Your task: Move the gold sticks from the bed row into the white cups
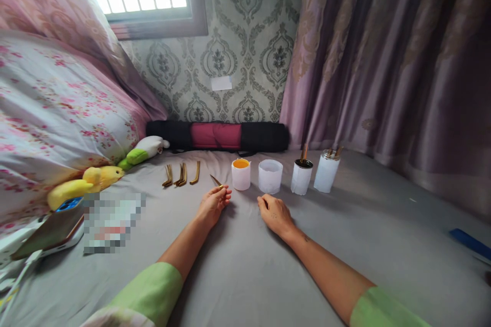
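My left hand (213, 204) rests on the grey sheet and pinches a thin gold utensil (215, 180) by its handle, tip pointing up and left. My right hand (273, 213) lies on the sheet just in front of the empty white cup (270, 176), fingers curled, nothing visible in it. A row of white cups stands ahead: one with an orange inside (241, 173), the empty one, one with a dark rim holding utensils (301, 176), and a clear one holding utensils (327, 170). Several gold utensils (181, 175) lie in a row to the left.
A black and magenta rolled bag (218, 136) lies against the wall. Plush toys (86, 183) and a floral pillow (49, 112) sit at the left, with a phone (49, 232) near them. Curtains hang at the right. A blue object (470, 242) lies at the right edge.
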`<state>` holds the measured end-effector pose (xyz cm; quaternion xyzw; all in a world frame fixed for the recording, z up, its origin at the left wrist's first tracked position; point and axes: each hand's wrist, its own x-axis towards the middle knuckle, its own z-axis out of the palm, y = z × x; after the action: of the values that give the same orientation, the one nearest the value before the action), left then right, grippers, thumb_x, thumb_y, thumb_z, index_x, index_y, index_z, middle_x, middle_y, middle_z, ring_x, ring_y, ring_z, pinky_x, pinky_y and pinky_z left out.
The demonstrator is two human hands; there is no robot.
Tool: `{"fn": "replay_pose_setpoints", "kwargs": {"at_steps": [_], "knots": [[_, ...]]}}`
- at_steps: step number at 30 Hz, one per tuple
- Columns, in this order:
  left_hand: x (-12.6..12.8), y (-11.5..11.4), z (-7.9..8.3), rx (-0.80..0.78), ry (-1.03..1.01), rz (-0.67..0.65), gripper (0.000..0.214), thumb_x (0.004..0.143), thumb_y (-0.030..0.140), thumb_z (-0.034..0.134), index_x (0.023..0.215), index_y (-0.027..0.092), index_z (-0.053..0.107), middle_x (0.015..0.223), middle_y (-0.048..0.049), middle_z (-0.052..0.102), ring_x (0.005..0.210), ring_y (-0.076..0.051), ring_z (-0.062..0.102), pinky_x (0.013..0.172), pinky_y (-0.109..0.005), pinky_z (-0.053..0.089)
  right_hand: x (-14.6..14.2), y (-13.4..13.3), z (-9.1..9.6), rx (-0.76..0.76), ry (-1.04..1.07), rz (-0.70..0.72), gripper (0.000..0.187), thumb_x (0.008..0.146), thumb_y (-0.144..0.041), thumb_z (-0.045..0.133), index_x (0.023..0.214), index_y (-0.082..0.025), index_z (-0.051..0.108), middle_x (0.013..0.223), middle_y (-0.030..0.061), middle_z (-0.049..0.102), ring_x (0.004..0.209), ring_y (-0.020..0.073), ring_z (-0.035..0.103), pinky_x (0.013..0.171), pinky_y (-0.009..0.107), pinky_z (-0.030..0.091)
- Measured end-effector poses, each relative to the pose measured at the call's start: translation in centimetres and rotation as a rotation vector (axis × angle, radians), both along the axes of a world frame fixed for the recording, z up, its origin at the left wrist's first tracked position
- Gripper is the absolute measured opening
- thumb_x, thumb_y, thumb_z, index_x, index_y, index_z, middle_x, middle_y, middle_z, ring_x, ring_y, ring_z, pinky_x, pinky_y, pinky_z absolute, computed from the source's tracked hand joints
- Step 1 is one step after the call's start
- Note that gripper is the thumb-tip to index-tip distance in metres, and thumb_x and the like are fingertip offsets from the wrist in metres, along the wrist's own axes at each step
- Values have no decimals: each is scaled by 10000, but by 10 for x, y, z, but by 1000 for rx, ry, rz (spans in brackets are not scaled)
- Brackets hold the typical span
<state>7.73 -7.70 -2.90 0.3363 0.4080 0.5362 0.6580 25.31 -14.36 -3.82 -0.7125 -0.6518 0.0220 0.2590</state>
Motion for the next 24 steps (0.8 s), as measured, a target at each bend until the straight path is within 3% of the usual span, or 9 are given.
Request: {"fn": "replay_pose_setpoints", "kwargs": {"at_steps": [12,24], "knots": [[7,-24,-6,79,12,-41,175,697,106,568,871,91,569,705,-67,600,530,-70,537,468,-173,430,0,1,1,-23,57,17,349,854,-359,313,768,-188,604,735,45,644,702,129,568,569,217,276],[7,-48,-4,181,165,-43,329,653,259,604,939,100,562,707,-43,594,532,-68,520,485,-185,412,2,1,-1,22,154,91,310,837,-340,333,763,-195,597,724,34,641,685,129,565,587,203,317]]}}
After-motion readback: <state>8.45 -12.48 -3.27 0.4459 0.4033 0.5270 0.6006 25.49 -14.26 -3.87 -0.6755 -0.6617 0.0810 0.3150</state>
